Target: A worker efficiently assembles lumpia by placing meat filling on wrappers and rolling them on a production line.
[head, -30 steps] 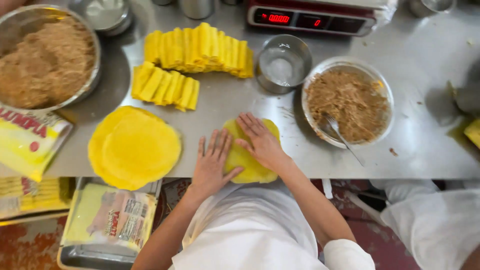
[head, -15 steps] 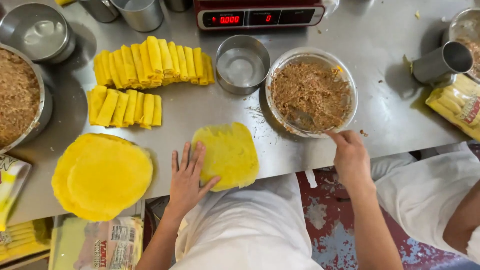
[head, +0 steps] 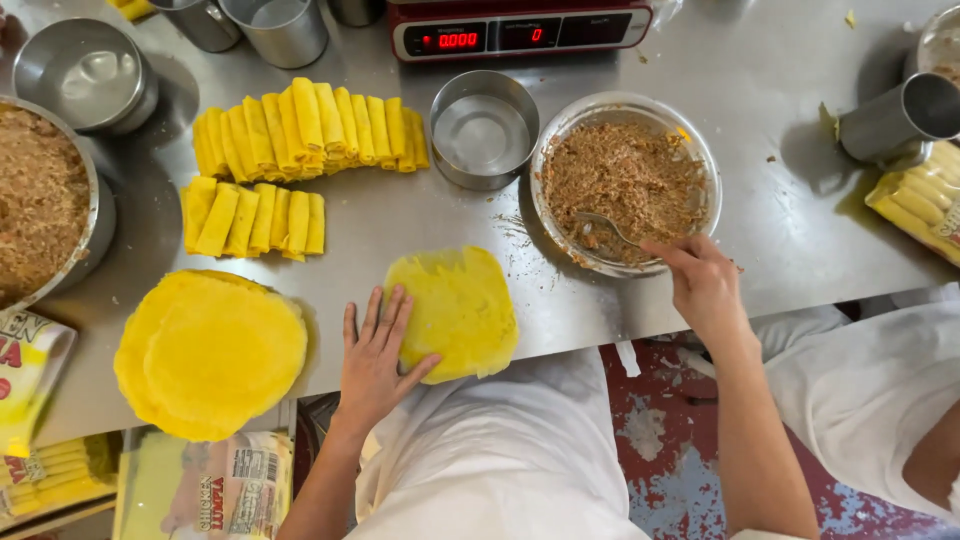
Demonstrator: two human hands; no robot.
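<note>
My left hand point(head: 375, 365) lies flat, fingers spread, grip wide open, palm on the steel tabletop point(head: 780, 230) and fingertips on the left edge of the yellow wrapper point(head: 455, 312). The wrapper lies flat at the near tabletop edge, roughly square, no clear long axis.

My right hand point(head: 705, 285) has its grip pinched on the handle of a spoon point(head: 608, 228). The handle runs from the hand up-left, bowl end in the shredded brown filling of the glass bowl point(head: 625, 180).

A stack of round yellow wrappers point(head: 210, 350) is left of my left hand. Finished rolls point(head: 305, 130) sit in two rows behind it, long axes pointing away from me.

Packages: yellow bag with red lettering point(head: 25, 370) at the far-left edge; clear printed pack point(head: 215, 490) below the tabletop; clear pack of rolls point(head: 925, 200) far right.
</note>
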